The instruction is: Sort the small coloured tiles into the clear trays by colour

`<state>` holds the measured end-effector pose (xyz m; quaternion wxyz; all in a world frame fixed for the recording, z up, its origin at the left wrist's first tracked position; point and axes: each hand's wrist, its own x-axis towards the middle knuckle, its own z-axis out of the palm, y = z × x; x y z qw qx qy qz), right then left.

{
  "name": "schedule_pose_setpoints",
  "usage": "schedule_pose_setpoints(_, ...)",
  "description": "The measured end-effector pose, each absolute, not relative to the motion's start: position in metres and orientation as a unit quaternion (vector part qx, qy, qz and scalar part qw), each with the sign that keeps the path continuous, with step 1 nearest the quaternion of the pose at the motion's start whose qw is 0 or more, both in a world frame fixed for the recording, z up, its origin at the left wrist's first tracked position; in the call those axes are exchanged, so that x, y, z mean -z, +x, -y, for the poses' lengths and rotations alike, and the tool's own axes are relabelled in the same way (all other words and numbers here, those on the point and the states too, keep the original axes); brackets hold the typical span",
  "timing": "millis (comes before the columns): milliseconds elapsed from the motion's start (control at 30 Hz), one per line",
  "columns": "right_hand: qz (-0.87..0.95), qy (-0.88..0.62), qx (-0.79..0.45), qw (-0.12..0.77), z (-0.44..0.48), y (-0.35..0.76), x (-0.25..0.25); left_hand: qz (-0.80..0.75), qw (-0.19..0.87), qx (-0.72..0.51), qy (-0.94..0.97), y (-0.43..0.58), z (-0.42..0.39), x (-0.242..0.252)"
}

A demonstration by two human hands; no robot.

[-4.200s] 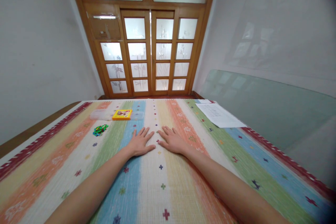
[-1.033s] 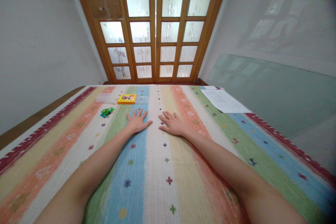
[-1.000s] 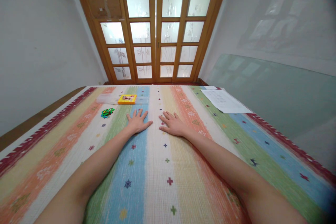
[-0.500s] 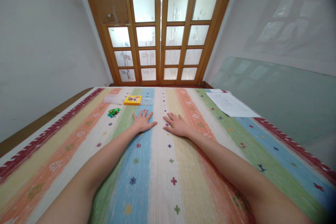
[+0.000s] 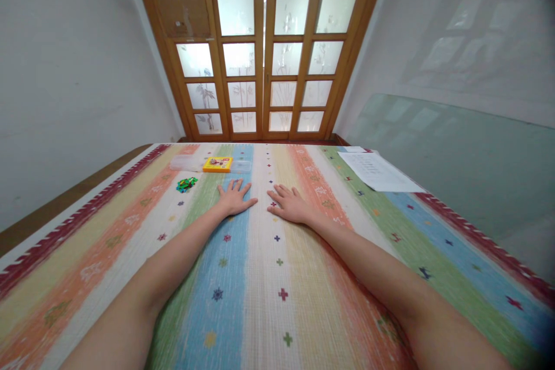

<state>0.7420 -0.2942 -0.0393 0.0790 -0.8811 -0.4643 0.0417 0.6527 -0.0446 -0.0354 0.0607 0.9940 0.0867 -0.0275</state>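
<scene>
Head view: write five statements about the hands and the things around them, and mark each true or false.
1. The left hand rests with fingers spread on the striped cloth. True.
2. The right hand is gripping the yellow box. False: it holds nothing and rests palm down.
3. The pile of small green and blue pieces is nearer the left hand than the right. True.
4. The large white paper lies left of both hands. False: it lies to their right.
5. Clear plastic shows on both sides of the yellow box. True.
</scene>
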Motion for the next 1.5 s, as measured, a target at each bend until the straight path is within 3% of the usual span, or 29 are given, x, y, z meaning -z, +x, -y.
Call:
schedule_pose_setpoints(400, 0.496, -0.863, -0.039, 0.091, 0.304, 0.756, 0.04, 0.008, 0.064, 0.007, 0.998, 0.65, 0.042, 0.041)
schedule_pose_setpoints(1500, 0.477, -0.873, -0.038, 0.089, 0.295, 0.756, 0.045, 0.014, 0.074, 0.038, 0.996, 0.661, 0.043, 0.036)
